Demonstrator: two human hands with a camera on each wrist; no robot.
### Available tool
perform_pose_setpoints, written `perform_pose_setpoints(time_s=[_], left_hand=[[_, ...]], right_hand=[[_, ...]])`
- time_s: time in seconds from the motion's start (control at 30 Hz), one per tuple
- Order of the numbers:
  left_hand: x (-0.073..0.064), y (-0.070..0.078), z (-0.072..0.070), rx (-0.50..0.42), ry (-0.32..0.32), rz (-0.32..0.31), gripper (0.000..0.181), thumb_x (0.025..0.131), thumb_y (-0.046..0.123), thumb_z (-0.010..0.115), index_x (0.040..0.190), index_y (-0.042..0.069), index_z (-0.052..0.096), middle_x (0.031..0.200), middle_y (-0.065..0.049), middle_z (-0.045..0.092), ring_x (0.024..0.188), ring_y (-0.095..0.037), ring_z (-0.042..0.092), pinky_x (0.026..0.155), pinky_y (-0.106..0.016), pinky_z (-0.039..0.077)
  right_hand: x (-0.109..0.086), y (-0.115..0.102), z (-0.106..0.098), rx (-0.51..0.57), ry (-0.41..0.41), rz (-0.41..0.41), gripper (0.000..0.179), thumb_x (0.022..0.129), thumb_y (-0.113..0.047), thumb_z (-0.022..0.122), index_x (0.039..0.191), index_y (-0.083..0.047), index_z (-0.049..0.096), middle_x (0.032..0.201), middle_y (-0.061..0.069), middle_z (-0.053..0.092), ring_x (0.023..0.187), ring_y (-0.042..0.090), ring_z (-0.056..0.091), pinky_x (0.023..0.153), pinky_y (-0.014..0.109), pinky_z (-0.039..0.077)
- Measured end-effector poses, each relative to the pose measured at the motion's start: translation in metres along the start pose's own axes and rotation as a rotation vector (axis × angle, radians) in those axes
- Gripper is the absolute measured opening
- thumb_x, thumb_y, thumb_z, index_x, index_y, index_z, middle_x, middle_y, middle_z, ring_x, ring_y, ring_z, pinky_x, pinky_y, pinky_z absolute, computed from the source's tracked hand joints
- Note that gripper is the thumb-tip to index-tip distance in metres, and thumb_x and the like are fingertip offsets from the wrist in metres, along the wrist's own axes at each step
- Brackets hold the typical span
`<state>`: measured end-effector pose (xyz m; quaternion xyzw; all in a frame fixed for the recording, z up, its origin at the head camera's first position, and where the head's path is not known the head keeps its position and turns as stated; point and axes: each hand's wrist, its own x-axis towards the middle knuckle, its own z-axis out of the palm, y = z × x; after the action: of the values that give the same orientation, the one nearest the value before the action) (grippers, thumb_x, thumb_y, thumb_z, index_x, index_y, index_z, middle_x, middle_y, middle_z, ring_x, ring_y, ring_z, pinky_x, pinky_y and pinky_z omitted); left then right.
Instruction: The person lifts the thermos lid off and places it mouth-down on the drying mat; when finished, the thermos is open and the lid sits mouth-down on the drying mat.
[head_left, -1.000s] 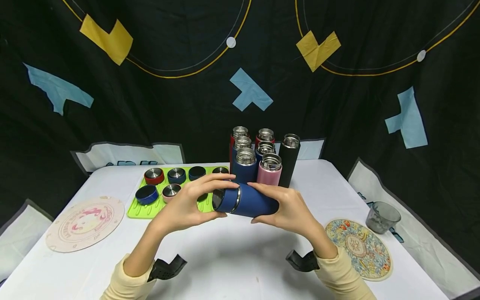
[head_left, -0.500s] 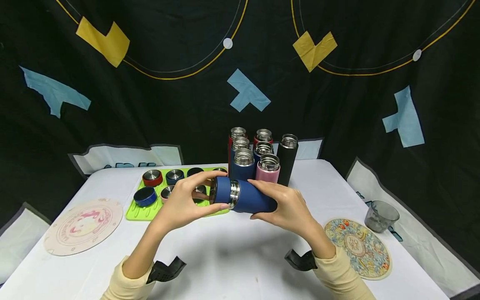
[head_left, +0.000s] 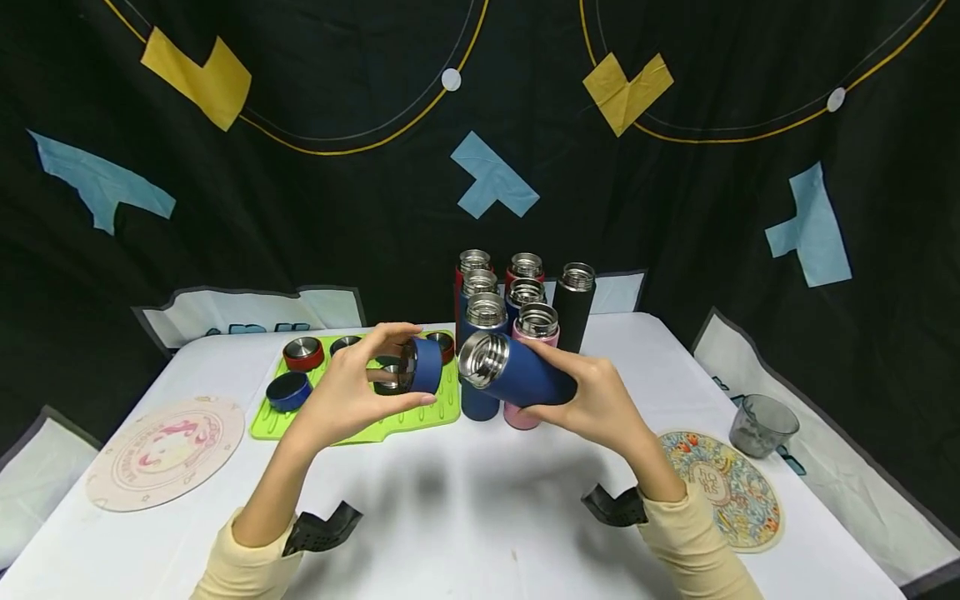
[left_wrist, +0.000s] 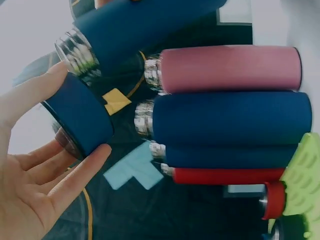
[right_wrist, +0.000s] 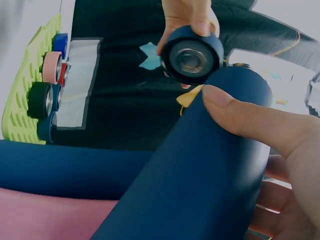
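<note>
In the head view my left hand (head_left: 348,387) pinches a blue bottle lid (head_left: 426,365) between thumb and fingers, raised over the table. My right hand (head_left: 592,400) grips a blue thermos bottle (head_left: 536,375), tilted with its bare steel mouth towards the lid. A gap separates lid and bottle in the head view. The right wrist view looks into the underside of the lid (right_wrist: 192,57), while the bottle (right_wrist: 200,150) runs through my curled fingers. Seen from the left wrist, the lid (left_wrist: 82,115) lies close beside the bottle's steel neck (left_wrist: 77,52).
Several uncapped bottles stand behind the hands, among them a pink bottle (head_left: 536,321) and a black bottle (head_left: 574,308). A green mat (head_left: 375,429) on the left bears several lids. Round placemats (head_left: 165,454) (head_left: 723,492) lie at both sides, with a grey glass (head_left: 761,427) at far right.
The lid has come off the bottle: first seated on it, then with the steel neck showing, now apart. My left hand has moved left with the lid; the bottle's mouth now faces more towards me.
</note>
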<state>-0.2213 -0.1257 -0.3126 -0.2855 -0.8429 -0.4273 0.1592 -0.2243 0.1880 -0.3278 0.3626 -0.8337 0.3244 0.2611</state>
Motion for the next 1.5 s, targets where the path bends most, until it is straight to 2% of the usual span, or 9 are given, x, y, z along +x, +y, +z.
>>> perform_pose_setpoints(time_s=[0.23, 0.4, 0.47, 0.73, 0.9, 1.0, 1.13, 1.37, 1.5], left_hand=[[0.006, -0.021, 0.003, 0.027, -0.044, -0.033, 0.071, 0.070, 0.031, 0.088, 0.130, 0.015, 0.054, 0.122, -0.008, 0.061, 0.101, -0.025, 0.062, 0.078, -0.040, 0.057], [0.014, -0.035, 0.004, 0.062, -0.073, -0.048, 0.070, 0.072, 0.030, 0.087, 0.132, 0.012, 0.055, 0.126, -0.009, 0.059, 0.102, -0.027, 0.060, 0.079, -0.043, 0.057], [0.017, -0.040, 0.005, 0.073, -0.083, -0.053, 0.071, 0.072, 0.028, 0.087, 0.133, 0.011, 0.054, 0.128, -0.011, 0.057, 0.104, -0.029, 0.060, 0.079, -0.044, 0.057], [0.030, -0.069, 0.016, 0.147, -0.133, -0.063, 0.073, 0.072, 0.029, 0.086, 0.135, 0.008, 0.054, 0.132, -0.014, 0.054, 0.110, -0.032, 0.056, 0.080, -0.045, 0.056], [0.036, -0.088, 0.025, 0.198, -0.156, -0.053, 0.073, 0.072, 0.033, 0.086, 0.133, 0.006, 0.056, 0.129, -0.014, 0.058, 0.106, -0.032, 0.057, 0.080, -0.046, 0.056], [0.040, -0.098, 0.031, 0.227, -0.164, -0.046, 0.072, 0.072, 0.030, 0.086, 0.133, 0.005, 0.056, 0.128, -0.015, 0.059, 0.107, -0.032, 0.058, 0.081, -0.045, 0.054], [0.048, -0.110, 0.039, 0.237, -0.183, -0.048, 0.071, 0.072, 0.025, 0.087, 0.132, 0.003, 0.056, 0.128, -0.016, 0.059, 0.112, -0.033, 0.057, 0.087, -0.046, 0.052], [0.060, -0.127, 0.051, 0.273, -0.228, 0.012, 0.067, 0.069, 0.020, 0.088, 0.127, 0.000, 0.059, 0.121, -0.017, 0.063, 0.109, -0.032, 0.060, 0.089, -0.045, 0.051], [0.067, -0.136, 0.059, 0.282, -0.267, 0.017, 0.067, 0.068, 0.017, 0.089, 0.126, 0.000, 0.060, 0.117, -0.015, 0.065, 0.106, -0.030, 0.062, 0.089, -0.044, 0.051]], right_hand=[[-0.004, 0.016, -0.009, 0.088, 0.088, 0.017, 0.078, 0.062, -0.013, 0.092, 0.133, -0.010, 0.059, 0.124, 0.007, 0.064, 0.107, 0.022, 0.064, 0.084, 0.039, 0.055], [-0.009, 0.026, -0.017, 0.093, 0.202, 0.088, 0.080, 0.061, -0.013, 0.092, 0.133, -0.009, 0.058, 0.122, 0.009, 0.065, 0.107, 0.024, 0.063, 0.086, 0.040, 0.054], [-0.010, 0.030, -0.019, 0.076, 0.255, 0.125, 0.081, 0.060, -0.011, 0.093, 0.133, -0.008, 0.058, 0.121, 0.010, 0.065, 0.105, 0.024, 0.064, 0.086, 0.037, 0.054], [-0.012, 0.046, -0.021, 0.068, 0.432, 0.240, 0.079, 0.061, -0.002, 0.091, 0.132, 0.000, 0.057, 0.119, 0.016, 0.065, 0.104, 0.029, 0.065, 0.086, 0.013, 0.047], [-0.009, 0.036, -0.024, 0.078, 0.475, 0.309, 0.076, 0.064, 0.005, 0.086, 0.132, 0.008, 0.052, 0.121, 0.024, 0.062, 0.106, 0.036, 0.063, 0.088, 0.012, 0.045], [-0.007, 0.030, -0.027, 0.099, 0.487, 0.351, 0.074, 0.067, 0.005, 0.084, 0.133, 0.007, 0.050, 0.122, 0.024, 0.061, 0.107, 0.036, 0.062, 0.089, 0.015, 0.047], [-0.007, 0.036, -0.024, 0.139, 0.513, 0.413, 0.073, 0.069, 0.005, 0.083, 0.135, 0.005, 0.050, 0.121, 0.023, 0.062, 0.107, 0.031, 0.062, 0.088, 0.017, 0.049], [-0.008, 0.060, -0.014, 0.288, 0.561, 0.493, 0.072, 0.073, 0.003, 0.081, 0.136, 0.006, 0.046, 0.121, 0.023, 0.062, 0.096, 0.002, 0.062, 0.082, 0.018, 0.050], [-0.009, 0.070, -0.007, 0.367, 0.581, 0.541, 0.070, 0.074, 0.003, 0.080, 0.134, 0.005, 0.046, 0.116, 0.022, 0.064, 0.089, 0.000, 0.062, 0.077, 0.018, 0.051]])
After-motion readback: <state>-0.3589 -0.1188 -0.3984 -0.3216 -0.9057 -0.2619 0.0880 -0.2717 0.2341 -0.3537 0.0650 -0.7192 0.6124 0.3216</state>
